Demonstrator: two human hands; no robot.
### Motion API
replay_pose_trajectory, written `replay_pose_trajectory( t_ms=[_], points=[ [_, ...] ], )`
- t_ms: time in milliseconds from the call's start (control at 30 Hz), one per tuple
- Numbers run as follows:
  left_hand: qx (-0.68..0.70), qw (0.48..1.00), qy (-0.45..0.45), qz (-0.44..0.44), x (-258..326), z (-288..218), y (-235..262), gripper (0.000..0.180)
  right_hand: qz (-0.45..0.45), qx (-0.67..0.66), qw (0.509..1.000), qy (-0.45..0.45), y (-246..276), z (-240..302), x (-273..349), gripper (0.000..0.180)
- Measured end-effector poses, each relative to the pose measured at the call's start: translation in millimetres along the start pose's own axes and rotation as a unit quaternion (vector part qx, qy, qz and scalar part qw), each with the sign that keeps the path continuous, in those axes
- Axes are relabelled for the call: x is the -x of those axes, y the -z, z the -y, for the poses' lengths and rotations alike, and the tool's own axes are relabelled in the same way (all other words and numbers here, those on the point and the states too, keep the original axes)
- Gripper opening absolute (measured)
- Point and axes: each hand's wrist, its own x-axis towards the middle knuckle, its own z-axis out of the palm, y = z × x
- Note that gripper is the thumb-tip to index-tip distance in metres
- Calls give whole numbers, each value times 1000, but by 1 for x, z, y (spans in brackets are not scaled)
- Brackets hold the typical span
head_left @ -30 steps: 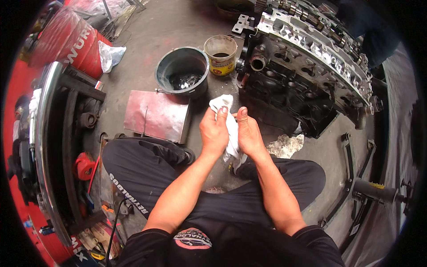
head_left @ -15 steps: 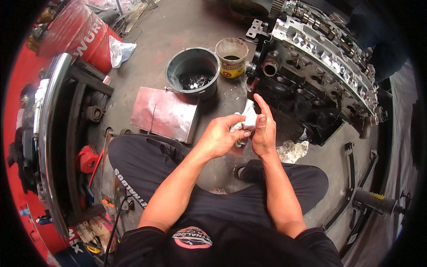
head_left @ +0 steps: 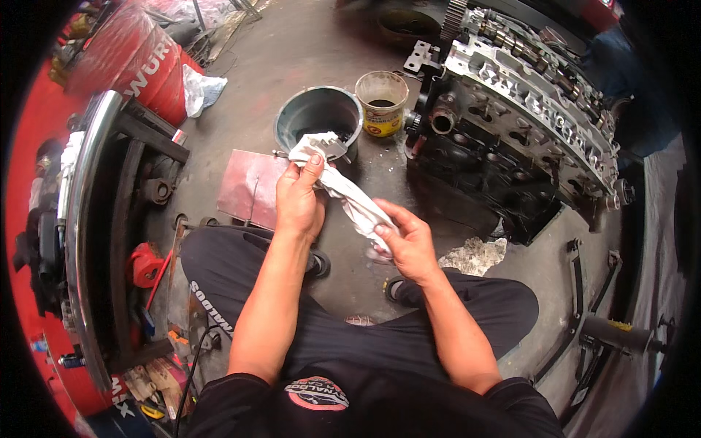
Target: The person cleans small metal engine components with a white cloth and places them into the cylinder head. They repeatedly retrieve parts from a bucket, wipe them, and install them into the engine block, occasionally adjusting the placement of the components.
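A white rag [head_left: 350, 201] is stretched at a slant between my two hands. My left hand [head_left: 298, 201] grips its upper end, thumb pressed on the cloth, just in front of the dark bucket [head_left: 283, 117]. Beyond that thumb a small silvery metal piece [head_left: 334, 147] shows at the rag's edge; whether it is held in the cloth I cannot tell. Lower and to the right, my right hand [head_left: 409, 244] pinches the rag's other end between thumb and fingers. Under my left hand lies a reddish metal sheet or box [head_left: 244, 186], partly covered by the hand.
A yellow-labelled tub of dark liquid [head_left: 382, 120] stands beside the bucket. The engine block with its cylinder head [head_left: 511, 124] fills the right. A chrome-edged rack [head_left: 102, 146] and a red drum [head_left: 157, 73] are at left. A stained pale patch [head_left: 475, 257] lies by my right knee.
The bunched rag is now drawn out long. My left hand has moved up and left toward the bucket; my right hand has dropped lower and changed from flat to pinching.
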Motion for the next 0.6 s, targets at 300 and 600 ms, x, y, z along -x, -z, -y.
replay_pose_trajectory(
  t_ms=[300, 600],
  points=[
    [-190, 972, -134, -25, 7, 11, -8, 20, -134, 166, 973, 90, 28, -10, -12, 43],
    [-586, 696, -396, 125, 68, 52, -36, 42, -135, -141, 974, 116, -28, -5, -19, 44]
  ],
)
